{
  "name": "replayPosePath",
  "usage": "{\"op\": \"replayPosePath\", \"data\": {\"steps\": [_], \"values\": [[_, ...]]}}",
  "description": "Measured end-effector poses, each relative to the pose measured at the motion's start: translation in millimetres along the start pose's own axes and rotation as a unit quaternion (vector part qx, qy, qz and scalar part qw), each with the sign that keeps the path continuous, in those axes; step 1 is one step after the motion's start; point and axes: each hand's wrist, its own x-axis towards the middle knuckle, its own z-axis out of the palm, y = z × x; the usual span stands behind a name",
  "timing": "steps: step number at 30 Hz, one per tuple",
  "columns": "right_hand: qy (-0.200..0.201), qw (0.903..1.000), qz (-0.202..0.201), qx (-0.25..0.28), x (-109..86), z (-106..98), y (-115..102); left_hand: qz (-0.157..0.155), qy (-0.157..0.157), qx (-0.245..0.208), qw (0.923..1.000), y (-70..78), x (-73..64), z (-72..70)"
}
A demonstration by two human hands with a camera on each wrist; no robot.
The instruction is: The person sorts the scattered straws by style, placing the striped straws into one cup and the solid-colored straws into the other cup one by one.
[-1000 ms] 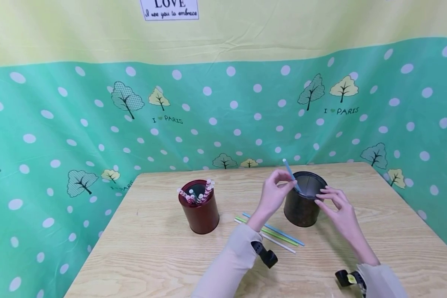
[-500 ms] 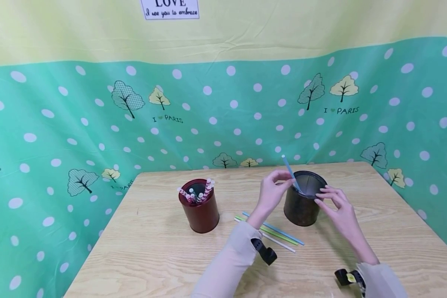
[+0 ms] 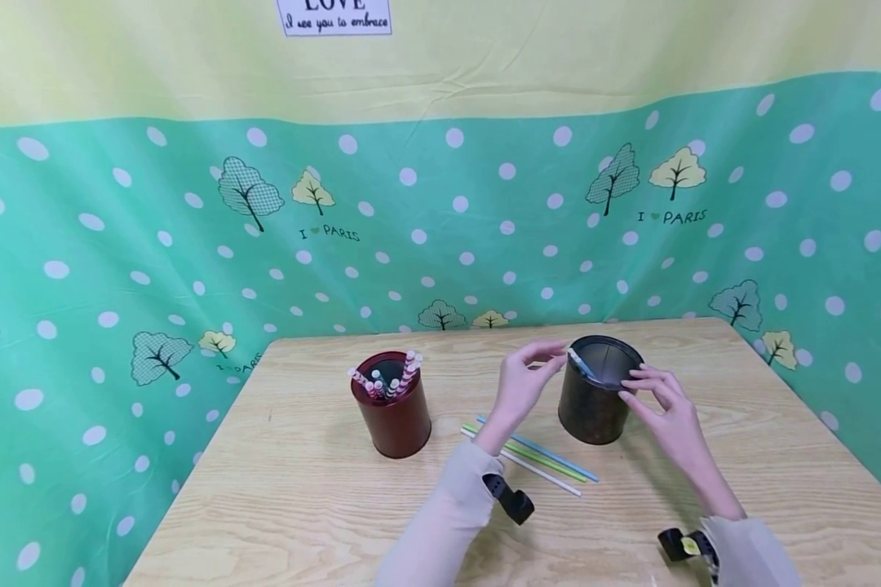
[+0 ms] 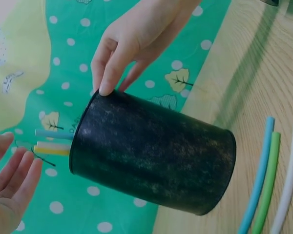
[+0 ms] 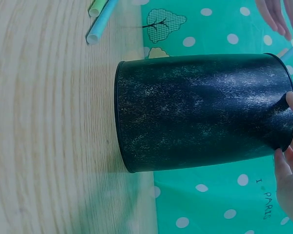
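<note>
A black can [image 3: 595, 412] stands upright at the right of the table. My right hand [image 3: 668, 416] pinches its near right rim between thumb and fingers. Beside the left rim is my left hand [image 3: 523, 387], fingers loosely bent and holding nothing. In the left wrist view, a gap separates that hand [image 4: 12, 187] from the straws at the can's mouth. There, a blue straw [image 4: 53, 134] and a yellow straw [image 4: 51, 151] stick out, with a whitish one against the yellow. Seen from the head, the blue straw [image 3: 583, 367] leans on the left inner wall.
Blue [image 3: 565, 459], green [image 3: 568, 470] and white [image 3: 554, 483] straws lie on the wooden table [image 3: 264, 489] in front of the black can. To the left stands a dark red can [image 3: 396, 428] with several striped straws [image 3: 409, 373]. A patterned curtain hangs behind.
My left hand has let go of the blue straw, which dropped lower into the black can. The hand has drawn slightly left. My right hand still holds the rim.
</note>
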Motion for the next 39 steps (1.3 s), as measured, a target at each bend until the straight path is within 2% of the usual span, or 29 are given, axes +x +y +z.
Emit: {"op": "replayPosePath", "data": {"steps": [5, 11, 19, 23, 27, 31, 39], "values": [[-0.001, 1.0000, 0.002, 0.000, -0.1, 0.3, 1.0, -0.005, -0.018, 0.023, 0.9996, -5.1, -4.7, -8.8], [0.000, 0.9999, 0.008, -0.014, 0.2, 0.3, 2.9, -0.024, -0.062, 0.066, 0.9956, -5.6, -12.6, -20.5], [-0.001, 1.0000, -0.002, 0.006, 1.3, -1.1, -2.2, -0.039, -0.128, 0.089, 0.9869, -13.1, -19.6, -36.1], [-0.002, 0.9999, -0.003, 0.012, 0.9, -1.0, -2.2, -0.056, -0.167, 0.104, 0.9789, -20.6, -23.5, -43.1], [-0.002, 0.9999, -0.006, 0.011, 2.1, -0.8, -0.6, -0.073, -0.201, 0.127, 0.9685, -42.8, -26.6, -48.7], [-0.003, 1.0000, 0.000, -0.006, 2.8, -1.0, 0.3, -0.072, -0.234, 0.157, 0.9569, -63.5, -29.3, -54.6], [-0.009, 0.9997, 0.013, -0.019, 1.3, -2.3, -1.5, -0.059, -0.304, 0.195, 0.9307, -74.2, -35.2, -63.6]]}}
